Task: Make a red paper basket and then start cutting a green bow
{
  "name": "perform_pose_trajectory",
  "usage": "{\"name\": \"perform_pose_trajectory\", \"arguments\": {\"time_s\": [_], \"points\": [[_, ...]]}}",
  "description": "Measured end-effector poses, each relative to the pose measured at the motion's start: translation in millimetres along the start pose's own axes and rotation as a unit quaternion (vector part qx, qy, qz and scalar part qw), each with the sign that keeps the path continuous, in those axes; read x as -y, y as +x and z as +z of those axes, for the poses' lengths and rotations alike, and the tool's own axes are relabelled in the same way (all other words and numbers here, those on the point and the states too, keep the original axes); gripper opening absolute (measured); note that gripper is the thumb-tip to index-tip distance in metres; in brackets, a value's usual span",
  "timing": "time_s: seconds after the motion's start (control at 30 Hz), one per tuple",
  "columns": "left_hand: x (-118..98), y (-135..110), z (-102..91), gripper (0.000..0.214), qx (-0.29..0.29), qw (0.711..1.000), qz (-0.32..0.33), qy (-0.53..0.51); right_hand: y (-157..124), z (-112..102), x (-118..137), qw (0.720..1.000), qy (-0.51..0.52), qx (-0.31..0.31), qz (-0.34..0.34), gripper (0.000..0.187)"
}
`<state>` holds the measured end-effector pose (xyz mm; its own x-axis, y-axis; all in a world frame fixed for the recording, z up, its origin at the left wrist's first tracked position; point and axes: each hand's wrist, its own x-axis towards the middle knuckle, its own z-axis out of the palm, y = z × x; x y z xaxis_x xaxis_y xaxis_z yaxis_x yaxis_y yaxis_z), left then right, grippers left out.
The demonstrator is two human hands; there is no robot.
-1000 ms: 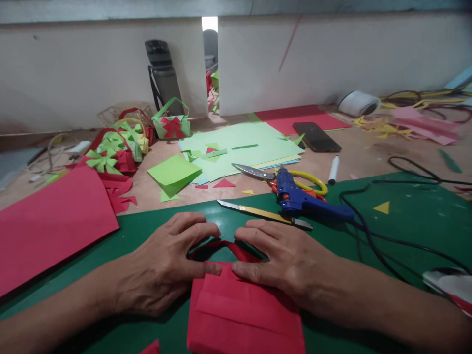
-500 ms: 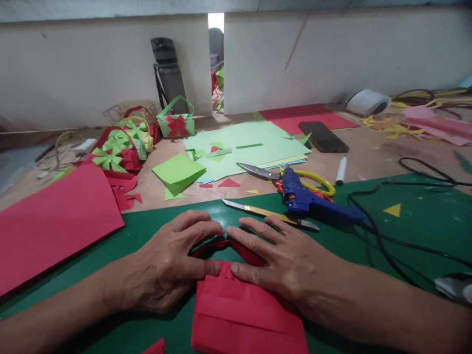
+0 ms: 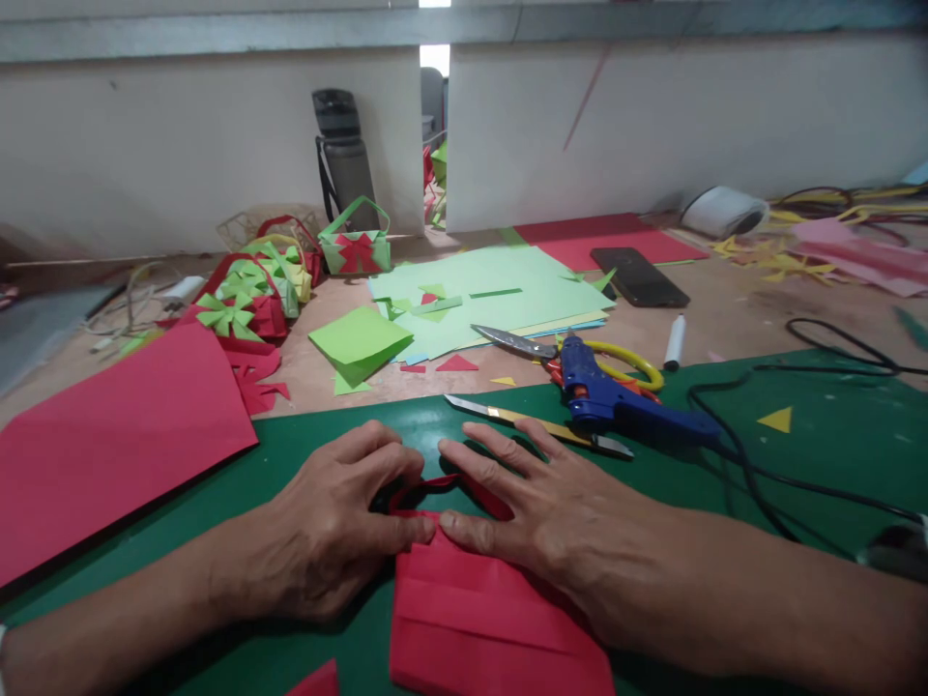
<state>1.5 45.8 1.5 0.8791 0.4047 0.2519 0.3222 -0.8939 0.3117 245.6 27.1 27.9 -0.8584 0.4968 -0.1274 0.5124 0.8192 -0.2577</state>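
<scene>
Bag of folded red paper (image 3: pixel 493 619) sits nearer us than the blue glue gun (image 3: pixel 605 408) and to its left. Left hand (image 3: pixel 326 527): fingers curled, thumb on the bag's top edge by the handle (image 3: pixel 493 498); can't tell if it pinches paper underneath. Right hand (image 3: pixel 555 512): fingers spread wide, thumb on the same edge, tip close to the left one. To do it well, we'd press both thumbs down evenly, work outward along the edge, spare the thin handle a crease, and not lean on the body or it may flatten. Bare-bladed craft knife (image 3: pixel 565 431) lies just left and near side of the gun; we should mind our fingertips. Surface: green mat (image 3: pixel 855 425) under the gun, worn tabletop (image 3: pixel 732 329) beyond it. Scissors (image 3: pixel 514 340) just behind the gun, pale green sheets (image 3: pixel 500 300) farther behind. Room: white panels (image 3: pixel 616 135) stand well behind the gun, dark bottle (image 3: pixel 344 159) leaning there to its far left.
</scene>
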Motion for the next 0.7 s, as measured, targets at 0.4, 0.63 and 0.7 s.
{"name": "perform_pose_trajectory", "arguments": {"time_s": [0.4,0.63,0.7], "points": [[2,-1,2.6,0.030,-0.020,0.999,0.026,-0.003,12,11,1,1.000,-0.004,0.011,-0.023,0.065],[0,-2,2.5,0.019,-0.022,1.000,0.020,0.008,5,2,3,1.000,-0.016,0.009,-0.008,0.057],[-1,-3,2.2,0.019,-0.018,1.000,0.020,0.010,2,2,2,1.000,-0.024,0.002,0.000,0.050]]}}
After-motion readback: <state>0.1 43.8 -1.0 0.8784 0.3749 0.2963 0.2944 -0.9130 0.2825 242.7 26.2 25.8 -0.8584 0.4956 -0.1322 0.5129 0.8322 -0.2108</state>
